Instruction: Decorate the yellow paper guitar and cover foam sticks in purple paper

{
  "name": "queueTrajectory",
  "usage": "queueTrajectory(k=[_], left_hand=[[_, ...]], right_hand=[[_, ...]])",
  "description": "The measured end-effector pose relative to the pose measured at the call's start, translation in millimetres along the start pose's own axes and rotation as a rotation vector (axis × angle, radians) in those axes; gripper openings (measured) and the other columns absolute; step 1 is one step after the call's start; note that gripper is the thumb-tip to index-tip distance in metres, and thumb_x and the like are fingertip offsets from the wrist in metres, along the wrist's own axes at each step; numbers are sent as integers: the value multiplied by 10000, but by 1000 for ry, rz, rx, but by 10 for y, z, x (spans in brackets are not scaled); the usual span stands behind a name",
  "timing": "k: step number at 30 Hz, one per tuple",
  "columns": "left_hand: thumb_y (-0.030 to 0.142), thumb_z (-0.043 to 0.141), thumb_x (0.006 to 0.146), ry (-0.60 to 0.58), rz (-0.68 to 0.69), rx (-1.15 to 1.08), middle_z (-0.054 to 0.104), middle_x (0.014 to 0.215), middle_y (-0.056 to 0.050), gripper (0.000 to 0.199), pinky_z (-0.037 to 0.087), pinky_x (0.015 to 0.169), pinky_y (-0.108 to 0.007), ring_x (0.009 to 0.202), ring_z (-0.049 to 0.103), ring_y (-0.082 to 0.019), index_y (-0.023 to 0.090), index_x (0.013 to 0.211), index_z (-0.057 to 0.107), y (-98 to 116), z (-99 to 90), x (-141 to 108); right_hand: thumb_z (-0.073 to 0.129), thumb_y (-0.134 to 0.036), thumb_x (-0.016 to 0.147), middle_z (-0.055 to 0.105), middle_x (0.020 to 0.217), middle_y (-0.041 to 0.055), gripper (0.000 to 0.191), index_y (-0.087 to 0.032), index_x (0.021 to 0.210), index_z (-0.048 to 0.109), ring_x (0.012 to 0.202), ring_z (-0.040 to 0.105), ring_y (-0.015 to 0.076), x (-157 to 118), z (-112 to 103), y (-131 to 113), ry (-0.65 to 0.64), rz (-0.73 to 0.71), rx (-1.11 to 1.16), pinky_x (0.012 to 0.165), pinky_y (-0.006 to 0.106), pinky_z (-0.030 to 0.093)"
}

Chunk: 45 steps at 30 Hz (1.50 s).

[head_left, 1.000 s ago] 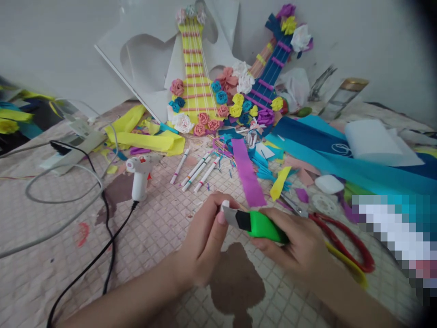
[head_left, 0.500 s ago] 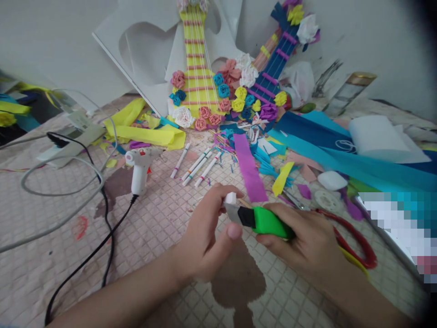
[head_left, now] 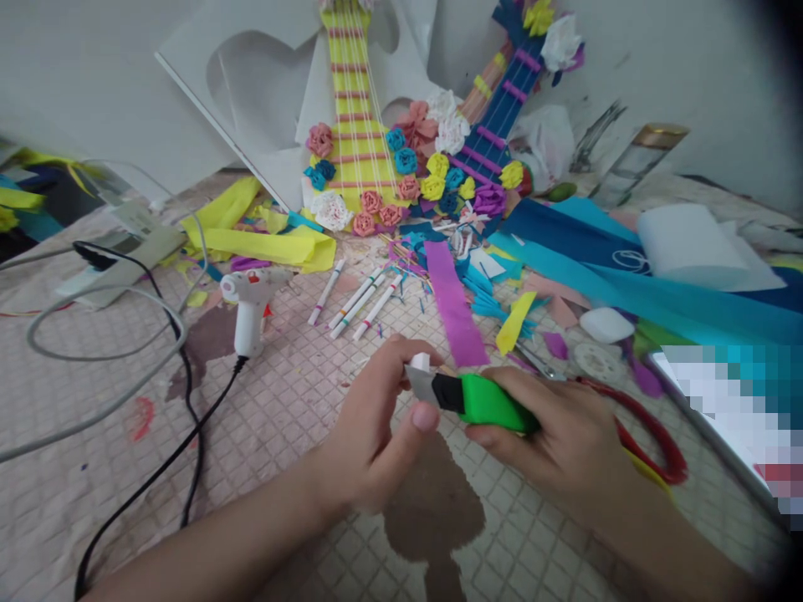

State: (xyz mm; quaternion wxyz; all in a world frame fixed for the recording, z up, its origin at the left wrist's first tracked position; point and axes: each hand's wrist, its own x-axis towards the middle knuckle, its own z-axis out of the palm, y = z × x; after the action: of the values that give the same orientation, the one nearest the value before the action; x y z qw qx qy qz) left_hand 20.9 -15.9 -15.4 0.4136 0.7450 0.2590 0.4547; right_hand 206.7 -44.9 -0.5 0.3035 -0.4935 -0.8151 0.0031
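While the left hand (head_left: 380,431) is half closed, with its fingers curled around a small white piece (head_left: 421,362) and its thumb standing apart from this piece, the right hand (head_left: 555,426) is closed around a bright green plastic cutter with a black collar (head_left: 495,403). Both hands are in front of the long purple paper strip (head_left: 456,309), which lies on the table, and so are the white piece and the cutter, which are raised above the tabletop. The grey metal blade (head_left: 421,384) reaches from the cutter toward the left hand, and its tip is at the white piece; if they touch, I cannot tell surely. Just to the left of the purple strip, several slim white markers (head_left: 357,303) lie side by side, and farther to the left there is a white glue gun with a black cord (head_left: 249,313). Behind the strip, on its left, stands a yellow paper guitar with white strings (head_left: 357,134), and behind it on the right leans a dark blue one with purple bars (head_left: 502,117). To the right of the strip lie a small yellow paper piece (head_left: 516,323) and, nearer to the person, the red-handled scissors (head_left: 652,439), which the right hand partly hides.
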Motion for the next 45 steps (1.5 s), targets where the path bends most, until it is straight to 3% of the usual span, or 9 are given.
queueTrajectory(k=[11, 45], left_hand=[[440, 327, 904, 5, -1, 8, 450, 809, -32, 286, 366, 620, -314, 693, 412, -149, 187, 929, 459, 10, -3, 15], [431, 356, 904, 60, 75, 12, 376, 717, 3, 248, 299, 541, -291, 618, 339, -129, 192, 870, 409, -57, 27, -28]], right_hand=[[380, -537, 878, 619, 555, -2, 417, -186, 726, 548, 463, 576, 122, 7, -5, -15, -22, 7, 33, 426, 228, 367], [378, -540, 880, 642, 565, 4, 415, -185, 751, 548, 470, 593, 119, 14, -30, -53, 32, -20, 10, 429, 228, 388]])
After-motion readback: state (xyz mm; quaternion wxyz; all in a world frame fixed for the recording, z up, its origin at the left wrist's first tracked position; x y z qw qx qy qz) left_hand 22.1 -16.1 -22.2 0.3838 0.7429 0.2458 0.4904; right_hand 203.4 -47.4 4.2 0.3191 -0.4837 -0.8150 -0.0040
